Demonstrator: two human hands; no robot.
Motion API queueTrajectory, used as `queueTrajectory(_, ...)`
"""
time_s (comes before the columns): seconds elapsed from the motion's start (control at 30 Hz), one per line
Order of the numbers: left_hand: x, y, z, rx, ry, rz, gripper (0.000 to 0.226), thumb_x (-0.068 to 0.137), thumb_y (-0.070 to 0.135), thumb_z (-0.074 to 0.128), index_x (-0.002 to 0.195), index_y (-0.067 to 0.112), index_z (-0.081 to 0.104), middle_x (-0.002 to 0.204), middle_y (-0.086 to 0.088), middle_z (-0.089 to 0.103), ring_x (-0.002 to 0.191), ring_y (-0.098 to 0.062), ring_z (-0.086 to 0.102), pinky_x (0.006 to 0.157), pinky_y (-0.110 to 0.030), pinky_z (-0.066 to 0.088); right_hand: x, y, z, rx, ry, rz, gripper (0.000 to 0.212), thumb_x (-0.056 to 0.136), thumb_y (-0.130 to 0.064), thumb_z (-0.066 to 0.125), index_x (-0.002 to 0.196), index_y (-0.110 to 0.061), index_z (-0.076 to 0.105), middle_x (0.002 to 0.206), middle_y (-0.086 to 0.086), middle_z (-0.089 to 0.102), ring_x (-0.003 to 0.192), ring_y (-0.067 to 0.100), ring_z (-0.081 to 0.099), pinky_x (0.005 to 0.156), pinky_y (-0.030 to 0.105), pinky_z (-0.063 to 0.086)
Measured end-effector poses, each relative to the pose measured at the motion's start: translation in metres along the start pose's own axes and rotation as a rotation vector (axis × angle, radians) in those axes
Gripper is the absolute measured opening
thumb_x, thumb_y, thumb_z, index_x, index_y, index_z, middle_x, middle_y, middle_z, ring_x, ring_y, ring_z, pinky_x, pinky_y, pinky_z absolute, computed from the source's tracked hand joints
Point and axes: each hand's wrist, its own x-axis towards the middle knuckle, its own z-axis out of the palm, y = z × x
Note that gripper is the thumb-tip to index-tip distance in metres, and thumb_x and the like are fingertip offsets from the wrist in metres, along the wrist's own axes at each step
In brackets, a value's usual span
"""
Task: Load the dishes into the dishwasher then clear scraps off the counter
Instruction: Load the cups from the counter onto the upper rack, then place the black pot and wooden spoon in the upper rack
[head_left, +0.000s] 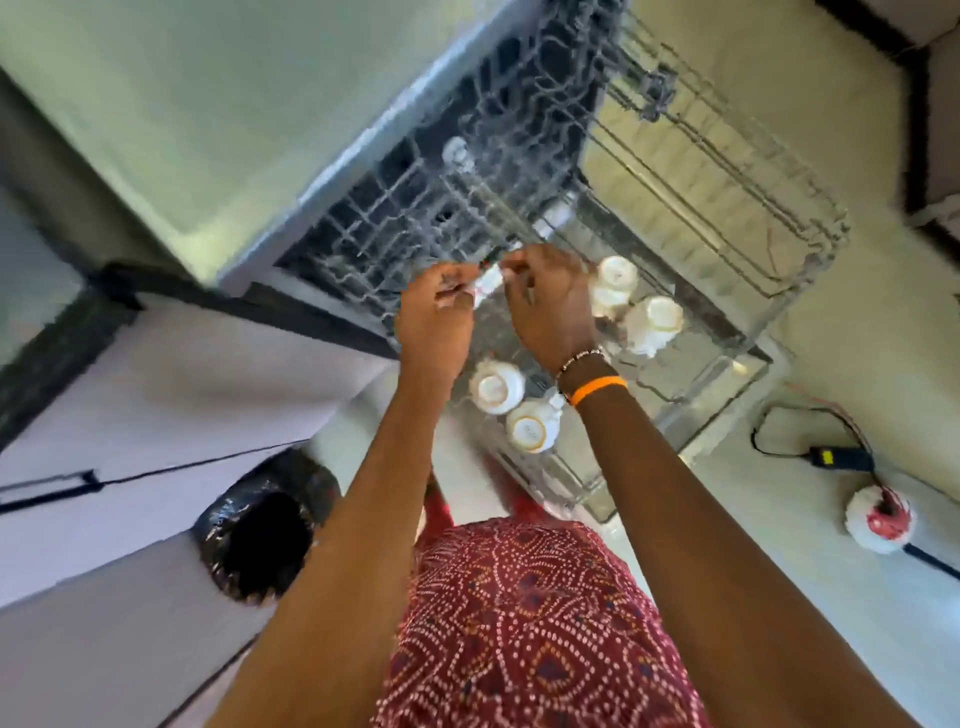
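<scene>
The dishwasher (363, 156) stands open with its upper wire rack (717, 171) pulled out and a lower rack (722, 374) beneath. Several white cups sit upside down in the lower rack, two on the right (652, 322) and two nearer me (496, 387). My left hand (436, 322) and my right hand (550, 306) meet over the rack, both pinching a small white item (488, 286) between them. Blur hides what that item is. My right wrist wears an orange band and a bead bracelet.
The counter top (208, 104) runs along the left above the machine. A black-lined bin (265, 535) stands on the floor at the lower left. A black cable with a power adapter (841, 457) and a white mop head (880, 519) lie on the floor at right.
</scene>
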Motion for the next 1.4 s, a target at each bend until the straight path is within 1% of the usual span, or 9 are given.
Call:
queueTrajectory(0.07,-0.013,0.004,-0.04,-0.028,0.116,0.028,0.027,0.085,-0.005,0.051,0.104,0.008,0.066,0.099,0.001,0.064,0.088,-0.009,0.059,0.073,-0.004,0.042,-0.005,-0.04,0.011,0.047,-0.017,-0.099,0.015,0.086,-0.01,0.051,0.088,-0.002,0.063,0.089,0.017,0.064,0.083,0.034,0.058,0.076,0.036,0.042)
queueTrajectory(0.2,-0.039,0.0,-0.133,-0.174,0.351,0.057,0.027,0.087,-0.004,0.049,0.096,0.017,0.063,0.089,0.0,0.064,0.068,0.003,0.058,0.062,-0.013,0.047,-0.027,-0.13,0.047,0.198,-0.162,-0.266,0.019,0.091,-0.013,0.048,0.092,-0.003,0.064,0.092,0.013,0.064,0.081,0.023,0.057,0.072,0.021,0.037)
queueTrajectory(0.37,-0.063,-0.017,-0.238,-0.217,0.514,0.048,0.024,0.088,0.0,0.051,0.092,0.022,0.062,0.089,0.005,0.065,0.087,-0.014,0.062,0.083,-0.034,0.054,-0.059,-0.227,0.107,0.311,-0.374,-0.409,0.017,0.091,-0.016,0.049,0.093,-0.007,0.063,0.094,0.006,0.063,0.084,0.01,0.052,0.072,0.001,0.033)
queueTrajectory(0.6,-0.093,-0.065,-0.374,-0.346,0.753,0.029,0.02,0.089,-0.001,0.05,0.095,0.012,0.064,0.091,-0.002,0.067,0.081,-0.01,0.064,0.072,-0.02,0.052,-0.109,-0.339,0.199,0.323,-0.576,-0.595,0.011,0.091,-0.012,0.053,0.091,-0.007,0.063,0.091,0.006,0.063,0.082,0.015,0.056,0.074,0.02,0.043)
queueTrajectory(0.83,-0.116,-0.114,-0.495,-0.427,0.928,-0.012,0.026,0.09,0.003,0.051,0.087,0.025,0.064,0.089,0.001,0.065,0.085,-0.016,0.06,0.081,-0.032,0.052,-0.155,-0.43,0.285,0.292,-0.693,-0.69,0.014,0.091,-0.013,0.055,0.095,-0.005,0.065,0.094,0.003,0.063,0.083,0.01,0.052,0.071,0.003,0.035)
queueTrajectory(0.97,-0.13,-0.135,-0.546,-0.457,1.019,-0.027,0.027,0.089,0.003,0.051,0.084,0.027,0.063,0.084,0.002,0.063,0.079,-0.013,0.057,0.075,-0.029,0.049,-0.168,-0.467,0.323,0.29,-0.737,-0.689,0.013,0.09,-0.012,0.056,0.094,-0.006,0.067,0.096,0.007,0.067,0.081,0.012,0.055,0.069,0.01,0.039)
queueTrajectory(1.1,-0.14,-0.156,-0.576,-0.465,1.063,-0.069,0.025,0.09,0.005,0.051,0.085,0.026,0.064,0.083,0.001,0.062,0.078,-0.011,0.058,0.075,-0.027,0.051,-0.172,-0.493,0.358,0.279,-0.756,-0.699,0.011,0.088,-0.008,0.056,0.095,-0.007,0.066,0.098,0.007,0.064,0.081,0.016,0.056,0.068,0.002,0.036)
queueTrajectory(1.27,-0.142,-0.172,-0.6,-0.487,1.096,-0.136,0.024,0.09,0.006,0.051,0.085,0.025,0.064,0.083,0.002,0.062,0.081,-0.012,0.059,0.081,-0.031,0.052,-0.162,-0.518,0.402,0.28,-0.708,-0.616,0.028,0.084,-0.007,0.06,0.112,-0.004,0.056,0.104,0.001,0.043,0.096,0.024,0.054,0.09,0.033,0.045)
queueTrajectory(1.4,-0.133,-0.172,-0.622,-0.446,1.124,-0.166,0.02,0.091,0.009,0.052,0.089,0.024,0.065,0.086,0.003,0.064,0.082,-0.011,0.06,0.086,-0.034,0.052,-0.139,-0.538,0.434,0.278,-0.616,-0.536,0.05,0.079,-0.009,0.065,0.123,0.002,0.043,0.118,0.014,0.043,0.112,0.033,0.046,0.099,0.034,0.034)
